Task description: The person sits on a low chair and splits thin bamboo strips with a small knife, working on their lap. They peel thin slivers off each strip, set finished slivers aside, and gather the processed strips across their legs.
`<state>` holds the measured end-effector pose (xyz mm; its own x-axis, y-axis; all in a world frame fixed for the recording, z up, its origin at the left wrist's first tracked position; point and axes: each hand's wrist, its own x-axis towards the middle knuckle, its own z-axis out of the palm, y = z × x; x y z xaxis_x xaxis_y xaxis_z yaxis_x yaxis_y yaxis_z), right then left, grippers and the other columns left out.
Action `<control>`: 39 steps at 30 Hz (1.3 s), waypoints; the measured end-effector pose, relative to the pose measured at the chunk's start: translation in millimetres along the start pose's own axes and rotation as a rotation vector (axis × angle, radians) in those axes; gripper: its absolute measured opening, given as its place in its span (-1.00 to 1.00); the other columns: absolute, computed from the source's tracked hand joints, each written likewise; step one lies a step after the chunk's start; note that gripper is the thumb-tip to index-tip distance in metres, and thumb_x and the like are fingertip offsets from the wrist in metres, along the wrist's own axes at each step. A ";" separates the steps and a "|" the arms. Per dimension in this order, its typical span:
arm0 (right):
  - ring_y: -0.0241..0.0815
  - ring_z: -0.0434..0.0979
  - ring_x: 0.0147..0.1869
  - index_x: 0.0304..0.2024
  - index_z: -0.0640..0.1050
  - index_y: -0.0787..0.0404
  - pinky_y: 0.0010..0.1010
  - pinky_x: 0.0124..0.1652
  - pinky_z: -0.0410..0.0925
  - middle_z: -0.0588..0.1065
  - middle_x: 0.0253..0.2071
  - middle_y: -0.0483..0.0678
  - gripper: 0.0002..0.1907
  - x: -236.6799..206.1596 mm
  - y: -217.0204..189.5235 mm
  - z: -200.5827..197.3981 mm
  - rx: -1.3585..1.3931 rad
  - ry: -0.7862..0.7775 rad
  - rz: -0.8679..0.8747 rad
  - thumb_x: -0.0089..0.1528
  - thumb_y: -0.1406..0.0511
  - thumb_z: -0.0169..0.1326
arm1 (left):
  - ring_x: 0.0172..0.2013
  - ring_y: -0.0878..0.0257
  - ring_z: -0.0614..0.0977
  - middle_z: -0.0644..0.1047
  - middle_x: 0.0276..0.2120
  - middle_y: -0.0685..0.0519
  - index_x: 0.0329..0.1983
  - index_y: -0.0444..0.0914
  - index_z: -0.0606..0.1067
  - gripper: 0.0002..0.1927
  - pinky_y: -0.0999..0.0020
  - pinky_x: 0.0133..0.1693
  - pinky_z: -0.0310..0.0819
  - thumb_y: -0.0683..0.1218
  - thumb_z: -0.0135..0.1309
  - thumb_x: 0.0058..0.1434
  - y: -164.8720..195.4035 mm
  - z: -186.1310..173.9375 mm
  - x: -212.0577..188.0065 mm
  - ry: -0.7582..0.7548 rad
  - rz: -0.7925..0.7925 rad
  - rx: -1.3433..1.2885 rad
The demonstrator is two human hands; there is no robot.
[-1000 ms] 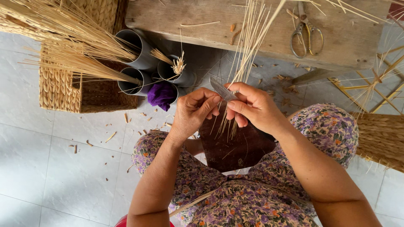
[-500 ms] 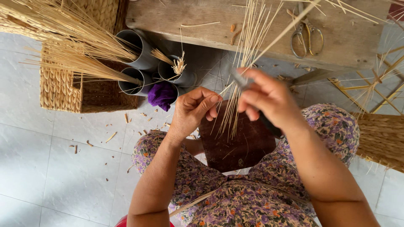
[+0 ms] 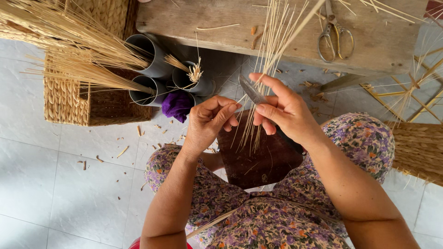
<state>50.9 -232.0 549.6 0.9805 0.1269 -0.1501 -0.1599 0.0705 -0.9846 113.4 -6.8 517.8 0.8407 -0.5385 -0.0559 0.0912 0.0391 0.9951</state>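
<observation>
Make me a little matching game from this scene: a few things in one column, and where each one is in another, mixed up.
Things:
1. scissors
2. purple cloth
3. knife
4. woven basket

Places:
A. in the right hand
B. on the tiled floor at the left
C. lying on the wooden bench
D. beside the grey tubes

Pairs: 1-C, 2-D, 3-A, 4-B
</observation>
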 end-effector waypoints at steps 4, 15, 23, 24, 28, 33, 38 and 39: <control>-0.39 0.42 -0.54 0.56 0.02 0.06 -0.58 -0.52 0.33 0.52 -0.43 -0.01 -0.27 1.9 -4.8 5.5 0.005 0.068 0.012 0.39 0.39 -0.02 | -0.51 0.47 0.53 0.59 -0.48 0.10 -0.12 -0.34 0.60 -0.84 0.57 -0.46 0.43 -0.14 0.10 0.42 3.1 1.6 -0.7 0.042 0.042 0.044; -0.41 0.42 -0.47 0.55 0.14 0.01 -0.58 -0.46 0.37 0.54 -0.35 -0.05 -0.34 -2.1 11.5 8.6 -0.012 0.093 -0.109 0.43 0.41 -0.02 | -0.50 0.49 0.54 0.61 -0.47 0.10 -0.12 -0.34 0.60 -0.85 0.58 -0.46 0.43 -0.14 0.11 0.41 5.2 2.5 -0.8 0.061 0.053 0.083; -0.39 0.44 -0.50 0.41 0.37 0.03 -0.55 -0.53 0.39 0.59 -0.27 0.00 -0.51 0.4 21.1 -13.4 0.021 0.213 -0.268 0.45 0.46 0.01 | -0.50 0.48 0.56 0.60 -0.47 0.10 -0.14 -0.33 0.60 -0.85 0.57 -0.46 0.46 -0.14 0.11 0.41 0.8 -0.1 -2.5 0.035 0.077 0.094; -0.38 0.44 -0.48 0.41 0.39 0.03 -0.55 -0.52 0.37 0.59 -0.20 0.02 -0.53 -1.2 19.1 -20.4 0.033 0.258 -0.299 0.46 0.46 0.00 | -0.50 0.48 0.56 0.60 -0.47 0.10 -0.14 -0.33 0.60 -0.85 0.57 -0.46 0.45 -0.14 0.11 0.42 0.2 -0.6 -2.4 0.033 0.083 0.088; -0.37 0.40 -0.51 0.47 0.37 0.03 -0.59 -0.49 0.33 0.55 -0.33 0.00 -0.57 -9.8 5.0 -49.6 0.161 0.438 -0.435 0.58 0.43 0.04 | -0.46 0.48 0.59 0.62 -0.44 0.09 -0.11 -0.34 0.60 -0.85 0.57 -0.44 0.48 -0.14 0.09 0.43 -0.3 -2.2 -2.1 0.052 0.097 0.055; -0.37 0.42 -0.51 0.53 0.25 0.01 -0.57 -0.48 0.33 0.55 -0.34 -0.03 -0.47 -12.3 -1.7 -47.6 0.221 0.412 -0.383 0.54 0.40 0.01 | -0.45 0.49 0.58 0.65 -0.35 0.07 -0.01 -0.33 0.58 -0.82 0.57 -0.41 0.51 -0.15 0.04 0.45 1.9 -0.9 0.8 0.054 0.084 0.048; -0.38 0.46 -0.53 0.43 0.29 0.16 -0.56 -0.51 0.40 0.57 -0.39 0.01 -0.45 0.9 16.9 -2.2 -0.022 0.031 -0.017 0.37 0.44 -0.04 | -0.46 0.48 0.57 0.66 -0.36 0.07 0.02 -0.33 0.58 -0.81 0.58 -0.40 0.50 -0.17 0.03 0.45 0.6 4.3 2.1 0.011 0.028 0.085; -0.39 0.44 -0.52 0.41 0.30 0.19 -0.57 -0.50 0.36 0.56 -0.39 0.01 -0.47 2.0 19.3 3.2 -0.003 0.008 -0.004 0.37 0.44 -0.03 | -0.43 0.47 0.58 0.66 -0.35 0.07 0.02 -0.33 0.58 -0.81 0.57 -0.39 0.51 -0.18 0.03 0.45 -0.5 4.9 2.6 0.001 0.039 0.076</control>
<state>49.4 -227.2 530.5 0.9819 0.1190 -0.1472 -0.1560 0.0684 -0.9854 113.0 -12.4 517.6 0.8435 -0.5369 -0.0170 0.0178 -0.0037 0.9998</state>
